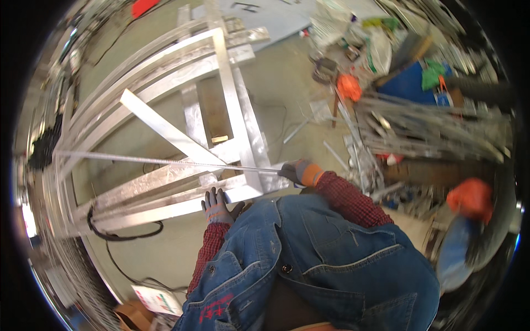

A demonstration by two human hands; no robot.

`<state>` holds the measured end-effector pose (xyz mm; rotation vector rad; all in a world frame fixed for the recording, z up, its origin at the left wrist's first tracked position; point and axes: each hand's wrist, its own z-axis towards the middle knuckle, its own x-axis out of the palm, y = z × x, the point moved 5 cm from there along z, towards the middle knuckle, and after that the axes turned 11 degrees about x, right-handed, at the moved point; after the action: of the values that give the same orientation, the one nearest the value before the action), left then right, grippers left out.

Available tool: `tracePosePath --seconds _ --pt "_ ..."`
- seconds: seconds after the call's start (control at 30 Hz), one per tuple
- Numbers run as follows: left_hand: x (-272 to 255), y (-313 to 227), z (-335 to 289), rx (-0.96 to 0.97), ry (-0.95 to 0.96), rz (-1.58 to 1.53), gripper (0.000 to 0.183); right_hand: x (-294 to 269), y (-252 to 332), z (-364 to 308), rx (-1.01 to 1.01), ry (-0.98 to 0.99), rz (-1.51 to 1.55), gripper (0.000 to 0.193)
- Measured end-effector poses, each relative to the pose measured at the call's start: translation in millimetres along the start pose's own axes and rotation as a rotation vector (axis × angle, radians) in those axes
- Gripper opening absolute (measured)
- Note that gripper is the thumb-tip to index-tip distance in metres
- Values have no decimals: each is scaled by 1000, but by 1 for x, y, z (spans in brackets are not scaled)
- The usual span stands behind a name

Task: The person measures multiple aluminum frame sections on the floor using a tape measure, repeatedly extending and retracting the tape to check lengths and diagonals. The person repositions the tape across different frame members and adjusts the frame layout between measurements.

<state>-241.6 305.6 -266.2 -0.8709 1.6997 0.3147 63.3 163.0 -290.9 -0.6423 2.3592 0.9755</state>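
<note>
A welded metal frame (235,113) of pale square tubes lies before me, with a loose-looking flat bar (160,121) slanting across it. Over the frame, from its far left corner to its near right corner, runs the thin blade of a tape measure (165,161). My gloved right hand (301,172) grips the near end of that tape; its case cannot be seen apart from the glove. Fingers spread, my gloved left hand (216,207) rests on the near tube of the frame and holds nothing.
On the right lie a heap of thin metal strips (436,129), orange bags (349,87) and a blue bin-like shape (406,84). White sacks (331,25) stand at the back right. A black cable (124,237) loops at the frame's near left. Offcuts (298,131) lie on the floor.
</note>
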Motion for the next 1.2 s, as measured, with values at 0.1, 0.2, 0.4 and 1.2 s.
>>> tracePosePath --seconds 0.1,0.2,0.4,1.2 --pt "12 -52 9 -138 -150 -105 106 -54 -1 21 -139 -65 14 47" --pt "26 -94 29 -335 -159 -120 111 -99 -3 35 -176 89 114 48" --pt "34 -129 48 -568 -204 -193 101 -145 11 81 -266 160 170 46" --pt "60 -121 55 -671 -165 -148 86 -248 105 224 -354 545 -70 34"
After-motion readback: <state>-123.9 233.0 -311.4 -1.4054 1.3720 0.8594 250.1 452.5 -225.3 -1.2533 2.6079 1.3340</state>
